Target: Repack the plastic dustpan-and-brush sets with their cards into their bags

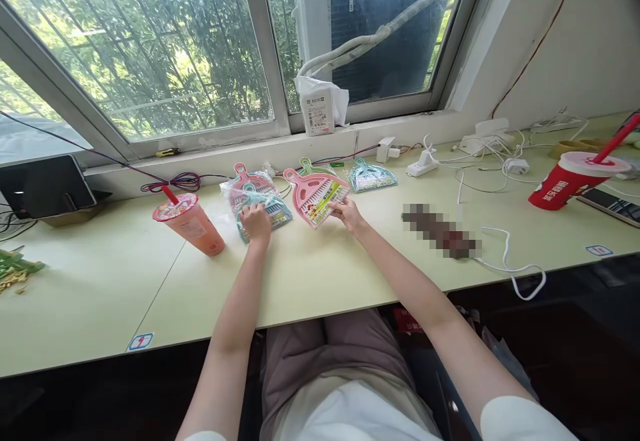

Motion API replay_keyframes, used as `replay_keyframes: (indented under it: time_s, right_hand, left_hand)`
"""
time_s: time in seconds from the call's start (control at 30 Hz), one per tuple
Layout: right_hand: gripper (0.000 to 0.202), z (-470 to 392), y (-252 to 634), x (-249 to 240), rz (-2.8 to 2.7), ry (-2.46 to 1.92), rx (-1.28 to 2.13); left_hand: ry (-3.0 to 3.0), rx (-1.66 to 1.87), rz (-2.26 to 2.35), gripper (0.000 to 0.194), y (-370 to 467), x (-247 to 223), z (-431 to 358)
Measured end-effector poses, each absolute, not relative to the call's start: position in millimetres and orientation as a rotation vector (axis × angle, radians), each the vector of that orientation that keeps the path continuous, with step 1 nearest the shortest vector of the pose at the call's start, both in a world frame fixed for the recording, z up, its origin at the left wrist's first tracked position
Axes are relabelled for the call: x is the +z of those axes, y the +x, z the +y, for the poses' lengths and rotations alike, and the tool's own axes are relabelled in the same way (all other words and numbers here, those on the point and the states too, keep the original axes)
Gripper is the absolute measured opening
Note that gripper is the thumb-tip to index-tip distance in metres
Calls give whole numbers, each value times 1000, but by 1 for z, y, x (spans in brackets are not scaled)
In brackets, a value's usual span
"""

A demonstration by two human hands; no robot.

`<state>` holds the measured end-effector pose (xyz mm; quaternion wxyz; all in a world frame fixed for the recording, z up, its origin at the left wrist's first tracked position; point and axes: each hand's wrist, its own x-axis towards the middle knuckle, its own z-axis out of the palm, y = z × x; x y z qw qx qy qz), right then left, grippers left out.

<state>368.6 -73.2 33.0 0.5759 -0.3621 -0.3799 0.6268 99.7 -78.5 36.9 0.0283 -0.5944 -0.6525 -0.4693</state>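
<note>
My right hand pinches the lower right corner of a pink mini dustpan-and-brush set with a yellow printed label, tilted up from the table. My left hand has its fingers curled on a teal dustpan-and-brush set. Under and behind that one is another pink dustpan set in clear plastic wrap, partly hidden. A green dustpan shows behind the pink set in my right hand. To the right, a second teal dustpan set lies flat near the sill.
A tilted drink cup with a red straw stands left of my left hand. Farther right are a pixelated dark object, a white cable, a power strip and a red cup. A box sits on the windowsill.
</note>
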Motion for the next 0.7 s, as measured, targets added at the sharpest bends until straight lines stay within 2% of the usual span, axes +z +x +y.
replay_keyframes:
  time_s: [0.13, 0.23, 0.47, 0.6, 0.63, 0.7]
  right_hand:
    - [20, -70, 373, 33, -918, -830, 1461]
    - [19, -69, 377, 34, -949, -821, 1464]
    - [23, -71, 384, 40, -991, -774, 1474]
    - [23, -70, 387, 42, -995, -770, 1454]
    - [22, -69, 388, 42, -997, -766, 1451]
    - [21, -68, 390, 42, -1006, -755, 1463]
  left_hand:
    - [-1793, -1454, -1876, 34, 109, 46, -89]
    - [-1799, -1447, -1832, 36, 111, 53, -95]
    - [-1731, -1510, -1925, 26, 101, 46, -89]
    - [-1712, -1591, -1885, 14, 104, 40, -83]
    - [-1713, -1597, -1877, 15, 106, 38, -82]
    - [-1746, -1608, -1871, 28, 109, 36, -79]
